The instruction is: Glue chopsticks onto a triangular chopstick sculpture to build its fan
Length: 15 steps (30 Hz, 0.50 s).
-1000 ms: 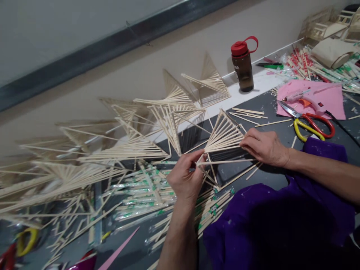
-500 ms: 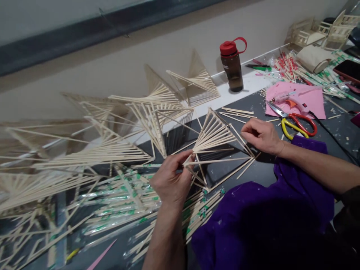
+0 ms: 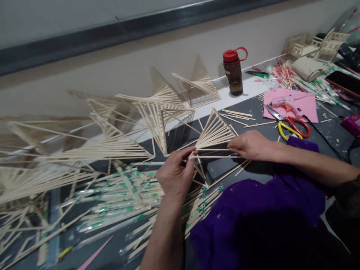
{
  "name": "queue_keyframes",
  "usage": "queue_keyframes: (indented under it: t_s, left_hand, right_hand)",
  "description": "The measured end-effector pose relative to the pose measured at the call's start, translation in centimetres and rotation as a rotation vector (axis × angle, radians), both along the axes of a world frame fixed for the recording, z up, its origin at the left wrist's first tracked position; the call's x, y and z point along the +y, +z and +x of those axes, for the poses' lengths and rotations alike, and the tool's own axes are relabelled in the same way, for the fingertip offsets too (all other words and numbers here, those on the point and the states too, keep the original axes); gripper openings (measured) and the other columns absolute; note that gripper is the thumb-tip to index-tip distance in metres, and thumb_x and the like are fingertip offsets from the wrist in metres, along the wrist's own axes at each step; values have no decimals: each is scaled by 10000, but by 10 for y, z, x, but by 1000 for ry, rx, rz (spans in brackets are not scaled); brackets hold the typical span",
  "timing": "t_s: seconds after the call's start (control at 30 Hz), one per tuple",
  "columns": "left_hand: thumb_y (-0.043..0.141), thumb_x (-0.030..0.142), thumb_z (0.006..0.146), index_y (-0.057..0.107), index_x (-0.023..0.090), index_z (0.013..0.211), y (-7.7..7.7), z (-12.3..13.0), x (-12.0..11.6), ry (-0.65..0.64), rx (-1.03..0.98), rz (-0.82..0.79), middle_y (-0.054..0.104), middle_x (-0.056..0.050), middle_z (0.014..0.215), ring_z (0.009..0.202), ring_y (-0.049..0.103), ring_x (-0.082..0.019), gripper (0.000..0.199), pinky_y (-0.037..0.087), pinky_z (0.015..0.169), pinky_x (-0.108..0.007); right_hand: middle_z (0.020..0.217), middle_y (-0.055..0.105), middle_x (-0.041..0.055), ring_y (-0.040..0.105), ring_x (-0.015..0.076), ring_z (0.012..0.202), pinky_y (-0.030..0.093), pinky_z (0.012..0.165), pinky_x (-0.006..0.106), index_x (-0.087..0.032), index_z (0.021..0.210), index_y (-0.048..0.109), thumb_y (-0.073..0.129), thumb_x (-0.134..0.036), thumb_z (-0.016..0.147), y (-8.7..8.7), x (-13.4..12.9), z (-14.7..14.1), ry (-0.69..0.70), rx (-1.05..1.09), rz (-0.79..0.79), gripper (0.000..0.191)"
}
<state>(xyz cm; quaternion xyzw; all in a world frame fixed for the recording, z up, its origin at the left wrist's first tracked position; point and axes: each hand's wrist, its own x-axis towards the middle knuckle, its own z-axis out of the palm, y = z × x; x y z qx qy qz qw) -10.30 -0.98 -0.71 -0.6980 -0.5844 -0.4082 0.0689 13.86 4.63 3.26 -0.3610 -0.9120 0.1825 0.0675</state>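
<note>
Now both hands pinch at a fan-shaped stick frame (image 3: 215, 129) on a busy craft tbl (image 3: 334, 131)

The frame is mid-scene, btwn the two bare hands: pale thin sticks spread like a fan, narrow end at L, w/ more sticks slanting below toward the near side. Can't tell how much of its weight the tbl takes.

L hand (image 3: 174, 174): thumb & fingertips pinched on the frame's narrow corner. R hand (image 3: 251, 145): fingertips closed together at the right end of a single stick (image 3: 212, 150), which runs approx. level along the fan's lower edge to the L fingertips.

Far left, along the wall, is a row of similar stick structures (image 3: 104, 152), overlapping. Nearer, below them, lie sticks in clear wrappers w/ green print (image 3: 112, 204). A ruler (image 3: 53, 221) lies near left, w/ loose sticks around it.

Far side, right of centre: upright dark bottle (image 3: 234, 79), red lid & loop. Right of it & nearer, a pink sheet (image 3: 309, 100) w/ a glue gun (image 3: 292, 108) on top; scissors (image 3: 296, 126), red & yellow handles, lie just beside, blades overlapping the sheet's edge. Far right: phone (image 3: 344, 82), red-print wrapped sticks (image 3: 284, 73), mini wooden furniture (image 3: 303, 48). Purple cloth (image 3: 244, 202) fills the near centre.
</note>
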Motion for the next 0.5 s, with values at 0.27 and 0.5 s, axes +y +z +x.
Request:
queue_keyframes:
  t_s: [0.27,0.5]
  left_hand:
    - [572,306,855,730,214,933,1,0,0,13,-19,-57,720,-28,788,592,612,-129,199,436,580,-241]
    - [584,307,840,734,205,901,-3,-3,5,1,-2,-28,729,-40,793,542,592,-120,192,400,537,-235]
  right_hand:
    - [959,693,76,540,119,730,243,550,269,-165,905,697,512,-87,833,26,-8,-18,79,-132,-51,213]
    - [984,720,110,601,155,754,303,545,275,-171,1056,701,495,-65,840,41,-13,-30,75,-256,-113,317]
